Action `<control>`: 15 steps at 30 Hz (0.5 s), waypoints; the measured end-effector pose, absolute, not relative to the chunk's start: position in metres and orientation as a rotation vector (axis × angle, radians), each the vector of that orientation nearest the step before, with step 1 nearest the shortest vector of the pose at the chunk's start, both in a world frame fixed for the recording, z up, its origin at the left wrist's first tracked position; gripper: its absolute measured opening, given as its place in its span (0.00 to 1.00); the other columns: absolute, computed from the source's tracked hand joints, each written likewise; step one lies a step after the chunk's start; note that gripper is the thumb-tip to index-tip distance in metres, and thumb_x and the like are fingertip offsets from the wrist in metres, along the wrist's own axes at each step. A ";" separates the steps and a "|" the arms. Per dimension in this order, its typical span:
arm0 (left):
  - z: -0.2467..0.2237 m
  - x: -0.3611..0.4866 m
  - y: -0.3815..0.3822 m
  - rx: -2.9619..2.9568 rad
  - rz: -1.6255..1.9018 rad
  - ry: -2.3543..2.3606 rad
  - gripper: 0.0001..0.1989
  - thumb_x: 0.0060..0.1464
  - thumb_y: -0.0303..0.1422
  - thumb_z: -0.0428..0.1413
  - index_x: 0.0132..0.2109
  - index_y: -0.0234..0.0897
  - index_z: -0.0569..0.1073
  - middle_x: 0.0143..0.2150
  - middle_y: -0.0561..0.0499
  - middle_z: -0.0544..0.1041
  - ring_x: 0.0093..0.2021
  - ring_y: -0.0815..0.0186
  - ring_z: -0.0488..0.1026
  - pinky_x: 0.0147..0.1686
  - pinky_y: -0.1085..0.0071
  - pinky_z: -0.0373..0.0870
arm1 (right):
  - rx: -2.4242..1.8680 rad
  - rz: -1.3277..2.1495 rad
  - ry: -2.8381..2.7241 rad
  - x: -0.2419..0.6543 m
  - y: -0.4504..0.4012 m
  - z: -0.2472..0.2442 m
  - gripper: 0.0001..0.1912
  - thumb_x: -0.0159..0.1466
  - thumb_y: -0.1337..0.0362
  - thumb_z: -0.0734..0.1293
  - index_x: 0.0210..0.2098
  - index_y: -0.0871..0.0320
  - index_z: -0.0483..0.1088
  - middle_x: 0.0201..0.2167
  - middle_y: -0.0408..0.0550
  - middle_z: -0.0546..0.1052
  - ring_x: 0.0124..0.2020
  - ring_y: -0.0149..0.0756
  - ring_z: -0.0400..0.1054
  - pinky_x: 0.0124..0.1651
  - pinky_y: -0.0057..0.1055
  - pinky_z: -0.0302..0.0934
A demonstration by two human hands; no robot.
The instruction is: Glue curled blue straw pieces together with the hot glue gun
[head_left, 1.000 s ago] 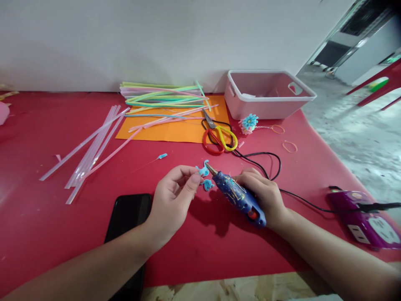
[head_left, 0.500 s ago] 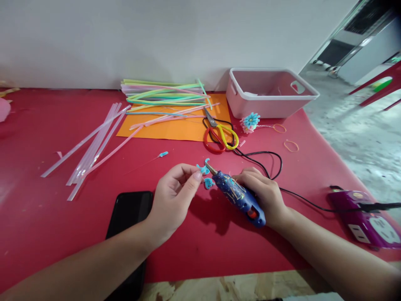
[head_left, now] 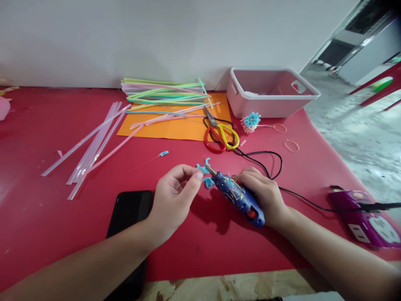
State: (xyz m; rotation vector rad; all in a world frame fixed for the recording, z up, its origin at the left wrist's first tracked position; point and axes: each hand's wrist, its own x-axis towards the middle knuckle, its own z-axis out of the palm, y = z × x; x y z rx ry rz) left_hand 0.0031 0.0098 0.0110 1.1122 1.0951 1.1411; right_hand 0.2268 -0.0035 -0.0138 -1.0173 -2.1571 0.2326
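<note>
Blue plastic glue gun (head_left: 239, 198), gripped by the right hand (head_left: 261, 188) near the frame's centre, angles its nozzle at the curly light-blue piece (head_left: 203, 168) pinched in the left hand (head_left: 177, 194), apparently for precise gluing.

Your left hand (head_left: 173, 198) pinches the blue piece (head_left: 203, 168) by one end between thumb and forefinger. It is small and light blue, with curled, uneven arms spreading out, about midway between the far and near edges of the tabletop (head_left: 175, 259). Just nearer the near edge is the blue curl (head_left: 208, 182), same colour, bent round on itself; you can't tell whether it joins the first.

Your right hand (head_left: 263, 192) grips the glue gun (head_left: 236, 195), dark blue, streaked with pale strands and specks, a red part showing in an opening toward its rear. It slants, metal nozzle toward the far left corner, rear toward the near edge. The tip is right at the blue piece; contact is unclear.
</note>
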 end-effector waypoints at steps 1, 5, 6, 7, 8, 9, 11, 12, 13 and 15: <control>0.011 0.003 0.010 1.110 1.142 1.092 0.07 0.57 0.31 0.61 0.30 0.36 0.73 0.24 0.57 0.71 0.24 0.74 0.65 0.26 0.78 0.65 | -1.019 0.230 -2.162 0.227 -0.004 -0.014 0.03 0.66 0.66 0.64 0.39 0.56 0.69 0.25 0.45 0.77 0.25 0.35 0.70 0.34 0.33 0.64; 0.010 0.004 0.010 1.126 1.128 1.080 0.08 0.57 0.31 0.61 0.30 0.36 0.73 0.24 0.57 0.71 0.24 0.75 0.64 0.25 0.79 0.65 | -1.025 0.218 -2.170 0.227 -0.004 -0.014 0.03 0.66 0.65 0.65 0.40 0.56 0.70 0.25 0.45 0.76 0.25 0.34 0.69 0.33 0.33 0.64; 0.010 0.003 0.010 1.130 1.120 1.080 0.08 0.57 0.31 0.60 0.30 0.36 0.73 0.24 0.57 0.70 0.24 0.75 0.63 0.25 0.79 0.64 | -1.022 0.218 -2.173 0.227 -0.004 -0.014 0.03 0.66 0.65 0.65 0.40 0.56 0.70 0.25 0.45 0.76 0.25 0.35 0.69 0.33 0.33 0.64; 0.009 0.003 0.010 1.134 1.112 1.082 0.08 0.57 0.31 0.60 0.30 0.36 0.73 0.24 0.58 0.70 0.23 0.75 0.63 0.25 0.79 0.64 | -1.019 0.220 -2.176 0.227 -0.004 -0.013 0.04 0.66 0.65 0.64 0.39 0.56 0.70 0.25 0.45 0.76 0.25 0.35 0.69 0.33 0.33 0.64; 0.009 0.002 0.010 1.140 1.106 1.086 0.08 0.58 0.31 0.60 0.30 0.36 0.73 0.24 0.58 0.69 0.23 0.75 0.62 0.25 0.79 0.64 | -1.021 0.225 -2.177 0.227 -0.004 -0.013 0.04 0.66 0.65 0.64 0.39 0.56 0.70 0.25 0.45 0.76 0.25 0.35 0.69 0.33 0.33 0.64; 0.008 0.002 0.010 1.146 1.101 1.093 0.08 0.58 0.32 0.60 0.30 0.36 0.73 0.24 0.58 0.69 0.23 0.75 0.62 0.24 0.78 0.64 | -1.021 0.233 -2.178 0.227 -0.004 -0.013 0.04 0.66 0.65 0.64 0.39 0.56 0.70 0.25 0.45 0.76 0.25 0.35 0.69 0.33 0.33 0.64; 0.007 0.001 0.010 1.157 1.093 1.112 0.08 0.58 0.32 0.60 0.31 0.36 0.73 0.24 0.57 0.69 0.23 0.74 0.62 0.25 0.78 0.64 | -1.012 0.245 -2.173 0.227 -0.004 -0.012 0.04 0.65 0.66 0.65 0.39 0.56 0.71 0.25 0.45 0.76 0.25 0.36 0.69 0.33 0.33 0.64; 0.007 0.000 0.010 1.163 1.093 1.119 0.08 0.58 0.32 0.60 0.30 0.36 0.73 0.24 0.57 0.70 0.23 0.74 0.62 0.25 0.77 0.64 | -1.004 0.249 -2.172 0.227 -0.004 -0.012 0.04 0.65 0.66 0.65 0.39 0.56 0.71 0.25 0.45 0.76 0.25 0.36 0.69 0.33 0.33 0.64; 0.007 0.000 0.010 1.169 1.094 1.125 0.08 0.58 0.32 0.60 0.30 0.36 0.74 0.24 0.57 0.70 0.24 0.74 0.63 0.26 0.77 0.65 | -0.998 0.247 -2.169 0.228 -0.004 -0.012 0.04 0.65 0.66 0.65 0.39 0.56 0.71 0.25 0.45 0.76 0.25 0.36 0.69 0.33 0.33 0.64; 0.007 0.001 0.010 1.178 1.100 1.132 0.08 0.58 0.32 0.60 0.30 0.36 0.74 0.25 0.56 0.71 0.25 0.73 0.65 0.26 0.77 0.66 | -0.991 0.238 -2.170 0.228 -0.004 -0.012 0.03 0.65 0.65 0.65 0.39 0.56 0.71 0.25 0.45 0.76 0.25 0.35 0.69 0.33 0.33 0.64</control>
